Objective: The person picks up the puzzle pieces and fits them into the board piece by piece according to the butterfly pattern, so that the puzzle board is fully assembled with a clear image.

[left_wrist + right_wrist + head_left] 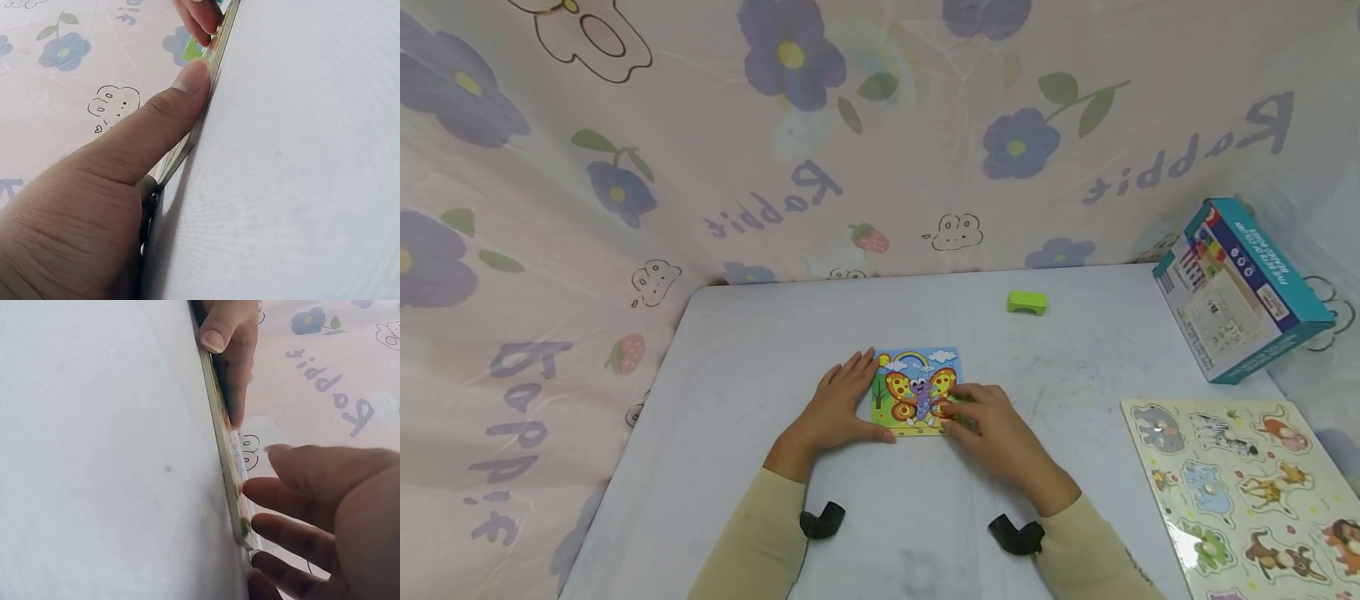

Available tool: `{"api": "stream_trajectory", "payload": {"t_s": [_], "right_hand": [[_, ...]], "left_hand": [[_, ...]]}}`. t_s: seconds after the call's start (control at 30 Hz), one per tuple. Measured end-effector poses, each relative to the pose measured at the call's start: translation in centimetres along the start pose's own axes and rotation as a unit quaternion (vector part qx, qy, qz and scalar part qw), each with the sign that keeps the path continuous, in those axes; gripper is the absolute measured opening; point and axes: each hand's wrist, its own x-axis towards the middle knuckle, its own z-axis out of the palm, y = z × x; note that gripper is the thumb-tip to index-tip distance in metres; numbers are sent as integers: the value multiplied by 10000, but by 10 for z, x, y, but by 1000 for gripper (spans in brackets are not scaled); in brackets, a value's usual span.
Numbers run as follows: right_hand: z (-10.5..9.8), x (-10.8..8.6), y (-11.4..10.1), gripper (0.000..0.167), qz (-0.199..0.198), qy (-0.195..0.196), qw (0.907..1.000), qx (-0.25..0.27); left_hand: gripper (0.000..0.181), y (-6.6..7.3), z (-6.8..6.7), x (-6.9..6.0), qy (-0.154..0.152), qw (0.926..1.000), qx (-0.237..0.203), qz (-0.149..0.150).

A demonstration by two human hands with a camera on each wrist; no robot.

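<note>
A small square butterfly puzzle [917,385] lies flat on the white table, with a rainbow and clouds in its picture. My left hand [842,404] rests along its left side, fingers stretched out and the thumb laid on the lower left corner. From the right, my right hand [1000,429] touches the puzzle's right part with its fingertips, which cover some of the butterfly's wing. In the right wrist view the right thumb [284,464] stands apart from the puzzle's edge [226,459]. In the left wrist view the left thumb [169,106] presses on the puzzle's rim.
A green bridge-shaped block [1027,302] lies toward the table's back. On the right are a teal toy box [1243,292], tilted at the table's edge, and an animal peg puzzle board [1232,450]. A flowered curtain [887,167] hangs behind the table.
</note>
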Motion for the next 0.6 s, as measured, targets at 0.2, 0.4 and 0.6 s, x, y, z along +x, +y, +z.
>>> {"api": "stream_trajectory", "payload": {"t_s": [0.2,0.4,0.6], "right_hand": [[0,0,-1,24,-4,-11,10000,38],[-6,3,1,35,253,-1,9988,426],[-23,15,0,46,347,-71,9988,343]], "left_hand": [[135,-1,0,0,36,10000,-4,26],[136,-2,1,2,-38,10000,-9,-1],[133,-2,0,3,-48,10000,-31,-70]]}}
